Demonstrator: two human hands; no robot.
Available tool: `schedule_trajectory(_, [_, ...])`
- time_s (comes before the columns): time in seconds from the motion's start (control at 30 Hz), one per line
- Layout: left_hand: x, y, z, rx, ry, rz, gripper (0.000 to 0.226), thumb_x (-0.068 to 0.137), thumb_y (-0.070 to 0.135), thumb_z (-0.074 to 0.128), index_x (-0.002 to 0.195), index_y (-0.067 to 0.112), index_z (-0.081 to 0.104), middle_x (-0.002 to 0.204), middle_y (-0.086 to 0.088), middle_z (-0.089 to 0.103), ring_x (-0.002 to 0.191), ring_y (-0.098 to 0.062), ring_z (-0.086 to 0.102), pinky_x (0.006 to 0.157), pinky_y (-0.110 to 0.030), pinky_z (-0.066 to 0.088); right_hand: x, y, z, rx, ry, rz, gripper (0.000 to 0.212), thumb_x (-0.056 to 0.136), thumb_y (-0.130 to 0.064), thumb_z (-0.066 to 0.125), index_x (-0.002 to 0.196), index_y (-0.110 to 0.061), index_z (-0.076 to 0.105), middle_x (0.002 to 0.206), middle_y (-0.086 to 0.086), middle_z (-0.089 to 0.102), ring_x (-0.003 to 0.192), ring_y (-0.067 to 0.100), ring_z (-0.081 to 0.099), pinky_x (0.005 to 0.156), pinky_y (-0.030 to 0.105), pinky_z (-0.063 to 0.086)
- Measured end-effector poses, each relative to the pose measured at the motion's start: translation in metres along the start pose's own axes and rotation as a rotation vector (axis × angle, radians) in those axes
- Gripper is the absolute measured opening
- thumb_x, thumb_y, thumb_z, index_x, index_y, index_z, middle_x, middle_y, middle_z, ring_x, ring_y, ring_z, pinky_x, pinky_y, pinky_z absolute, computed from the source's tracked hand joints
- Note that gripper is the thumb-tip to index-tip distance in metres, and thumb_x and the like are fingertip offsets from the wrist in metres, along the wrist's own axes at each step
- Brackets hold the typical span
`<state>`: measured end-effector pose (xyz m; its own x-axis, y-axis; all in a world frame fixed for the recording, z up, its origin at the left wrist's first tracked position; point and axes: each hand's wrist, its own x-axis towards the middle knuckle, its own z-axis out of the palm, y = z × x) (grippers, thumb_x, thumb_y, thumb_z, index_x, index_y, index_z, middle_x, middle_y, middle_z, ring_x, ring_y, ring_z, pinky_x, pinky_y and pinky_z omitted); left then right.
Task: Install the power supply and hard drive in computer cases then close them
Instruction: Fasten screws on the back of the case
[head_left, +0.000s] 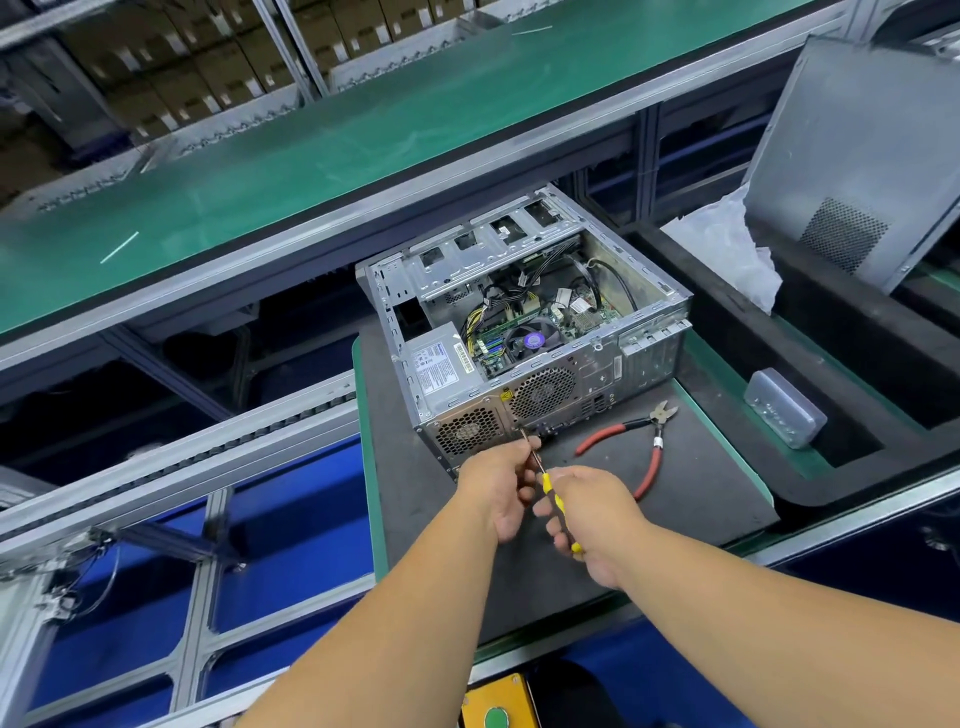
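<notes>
Driving a screw at the rear panel, by the look of it: right hand (592, 519) wraps the yellow-and-black screwdriver handle (557, 506), left hand (498, 486) pinches the shaft near the tip, which meets the back of the open grey steel computer case (524, 332) beside the power supply's vent grille.

Case lies on its side on the dark rubber mat (691, 488), side panel off. Silver boxed power supply (441, 366) already sits in its rear corner, so my read is it's being fastened now. Can't tell whether a hard drive is in the drive cage (498, 244). Closing is left.

Red-handled side cutters (641, 441) lie on the mat just right of the hands. Clear plastic box (784, 408) sits in the black tray beyond. Grey perforated side panel (857, 166) leans at far right. Green conveyor belt (332, 140) runs behind.

Power supply label text too small to read; yellow warning sticker on the rear panel.
</notes>
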<state>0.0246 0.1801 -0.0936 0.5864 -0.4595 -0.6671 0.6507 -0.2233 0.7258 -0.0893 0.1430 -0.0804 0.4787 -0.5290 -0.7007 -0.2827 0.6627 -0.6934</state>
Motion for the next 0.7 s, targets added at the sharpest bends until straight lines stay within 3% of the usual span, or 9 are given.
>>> schedule_trajectory(0.13, [-0.006,-0.012,-0.007,0.101,0.054,0.052,0.018,0.098,0.014,0.058,0.096,0.005,0.074,0.063,-0.001,0.049,0.047,-0.011,0.034,0.044,-0.024,0.023,0.000,0.002,-0.003,0.071,-0.054,0.031,0.013,0.090,-0.013,0.075,0.099,-0.008,0.067,0.059,0.000,0.062,0.046,0.010,0.052,0.043,0.022,0.042])
schedule_trajectory(0.23, [-0.016,-0.020,-0.010,0.145,-0.016,0.031,0.021,0.099,0.020,0.056,0.090,0.011,0.072,0.063,-0.001,0.056,0.043,-0.010,0.040,0.043,-0.023,0.027,-0.002,0.002,-0.002,0.191,-0.075,0.113,0.010,0.095,-0.014,0.072,0.099,-0.004,0.072,0.061,0.004,0.065,0.048,0.011,0.055,0.045,0.022,0.047])
schedule_trajectory(0.4, [-0.026,-0.022,-0.012,0.309,-0.080,0.033,0.022,0.097,0.019,0.055,0.085,0.017,0.073,0.063,0.003,0.062,0.043,-0.007,0.043,0.048,-0.026,0.024,-0.004,0.007,-0.002,0.203,-0.055,0.192,0.027,0.103,-0.034,0.061,0.103,-0.010,0.073,0.080,0.009,0.076,0.051,0.013,0.054,0.048,0.022,0.047])
schedule_trajectory(0.57, [-0.021,-0.017,-0.012,0.384,-0.049,0.036,0.032,0.098,0.017,0.062,0.066,0.016,0.059,0.059,-0.002,0.044,0.047,-0.013,0.033,0.045,-0.025,0.021,-0.003,0.006,-0.006,0.403,-0.068,0.244,0.027,0.103,-0.033,0.061,0.102,-0.008,0.071,0.069,0.008,0.061,0.054,0.014,0.052,0.047,0.024,0.048])
schedule_trajectory(0.7, [-0.015,-0.015,-0.005,0.433,0.033,0.055,0.036,0.096,0.022,0.069,0.064,0.015,0.054,0.055,-0.002,0.045,0.047,-0.017,0.031,0.049,-0.025,0.025,-0.004,0.012,-0.009,0.486,-0.050,0.231,0.018,0.097,-0.020,0.065,0.105,-0.004,0.067,0.088,0.013,0.060,0.075,0.022,0.056,0.062,0.033,0.055])
